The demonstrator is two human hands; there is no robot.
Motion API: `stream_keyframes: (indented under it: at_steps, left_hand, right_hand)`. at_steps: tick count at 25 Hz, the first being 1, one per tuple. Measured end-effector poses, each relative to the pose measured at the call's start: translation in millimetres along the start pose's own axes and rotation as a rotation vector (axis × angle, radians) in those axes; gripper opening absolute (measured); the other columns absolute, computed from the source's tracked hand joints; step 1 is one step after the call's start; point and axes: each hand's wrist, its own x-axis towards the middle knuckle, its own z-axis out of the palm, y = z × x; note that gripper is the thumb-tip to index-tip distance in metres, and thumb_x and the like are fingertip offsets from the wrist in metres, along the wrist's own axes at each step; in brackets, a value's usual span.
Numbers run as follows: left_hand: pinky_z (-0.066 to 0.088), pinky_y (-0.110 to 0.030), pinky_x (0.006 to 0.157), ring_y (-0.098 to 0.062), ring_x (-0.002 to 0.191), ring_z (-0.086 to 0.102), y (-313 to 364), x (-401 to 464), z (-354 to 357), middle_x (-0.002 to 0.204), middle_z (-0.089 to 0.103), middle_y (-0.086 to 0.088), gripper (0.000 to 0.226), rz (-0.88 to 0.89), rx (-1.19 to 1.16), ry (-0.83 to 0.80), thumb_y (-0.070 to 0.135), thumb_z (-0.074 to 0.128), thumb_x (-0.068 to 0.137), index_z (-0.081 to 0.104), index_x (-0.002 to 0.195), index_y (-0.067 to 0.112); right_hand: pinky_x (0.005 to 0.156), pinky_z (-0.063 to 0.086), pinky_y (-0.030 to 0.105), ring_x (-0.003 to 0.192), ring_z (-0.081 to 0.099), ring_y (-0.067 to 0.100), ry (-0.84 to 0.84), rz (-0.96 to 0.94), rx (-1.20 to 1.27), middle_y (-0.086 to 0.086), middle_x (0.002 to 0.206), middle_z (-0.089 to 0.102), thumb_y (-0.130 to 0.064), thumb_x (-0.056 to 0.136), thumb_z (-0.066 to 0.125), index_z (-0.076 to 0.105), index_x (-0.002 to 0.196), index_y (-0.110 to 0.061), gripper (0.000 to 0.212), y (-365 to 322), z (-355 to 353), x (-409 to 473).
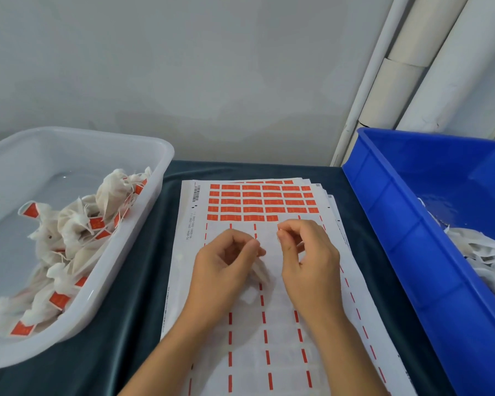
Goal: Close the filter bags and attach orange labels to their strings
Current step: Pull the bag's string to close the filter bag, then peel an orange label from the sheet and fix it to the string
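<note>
clear tub (160,155) far left, holds tied bags (69,238) with orange labels | left hand (226,261) over label sheet (180,281), fingers curled, pinching white filter bag (259,271) | right hand (309,252) fingers curled, pinching small orange label (279,232) | blue bin (389,224) far right, loose bags (480,252) inside

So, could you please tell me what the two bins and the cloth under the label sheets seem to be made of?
The left bin looks like translucent, glossy white plastic; its contents show dimly through the wall. The blue bin seems opaque moulded plastic, with ribbed walls. The table cover looks like dark teal velvet-like fabric, matte with a soft sheen.
</note>
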Motion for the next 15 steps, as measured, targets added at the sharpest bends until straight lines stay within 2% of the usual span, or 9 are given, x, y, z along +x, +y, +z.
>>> stream_keyframes:
  at_steps: [3,6,10,13,15]
  left_hand:
    - [0.055,-0.011,0.074,-0.007,0.090,0.074,0.1,1.6,1.2,0.093,0.077,0.015,0.011,-0.015,-0.017,0.043,0.031,0.067,0.101,0.076,0.095,0.028]
    - [0.054,-0.009,0.075,-0.003,0.090,0.071,-0.9,3.7,1.8,0.092,0.075,0.020,0.007,-0.034,0.023,0.065,0.035,0.071,0.097,0.076,0.095,0.031]
    - [0.056,-0.011,0.077,-0.003,0.091,0.071,-1.2,4.8,2.6,0.093,0.074,0.021,0.005,-0.041,0.034,0.095,0.035,0.072,0.097,0.075,0.094,0.031]
    - [0.058,-0.015,0.079,-0.008,0.093,0.072,-2.8,3.3,1.6,0.094,0.075,0.017,0.007,-0.034,0.010,0.116,0.032,0.070,0.099,0.074,0.093,0.030]
    - [0.060,-0.022,0.081,-0.009,0.094,0.072,-5.4,3.4,0.9,0.095,0.075,0.015,0.008,-0.037,-0.015,0.144,0.030,0.068,0.101,0.073,0.094,0.028]
  right_hand:
    - [0.084,0.053,0.014,0.098,0.064,0.006,-0.017,0.069,-0.009,-0.015,0.113,0.067,-0.034,0.100,0.060,0.067,0.114,-0.028,0.017,-4.8,0.5,4.3]
    - [0.087,0.050,0.019,0.101,0.061,0.008,-0.125,0.176,-0.173,-0.010,0.117,0.067,-0.032,0.099,0.067,0.065,0.112,-0.031,0.014,-4.5,1.4,14.7]
    - [0.086,0.047,0.026,0.109,0.062,0.016,-0.196,0.295,-0.414,-0.002,0.128,0.065,-0.045,0.097,0.067,0.067,0.124,-0.024,0.034,-4.5,14.6,40.8]
    - [0.090,0.052,0.033,0.112,0.059,0.023,-0.200,0.367,-0.528,0.003,0.131,0.062,-0.057,0.094,0.064,0.065,0.120,-0.020,0.045,-3.5,42.2,55.5]
    - [0.097,0.049,0.037,0.116,0.055,0.025,-0.202,0.392,-0.627,0.005,0.135,0.060,-0.064,0.092,0.061,0.065,0.118,-0.020,0.052,-1.1,62.2,57.9]
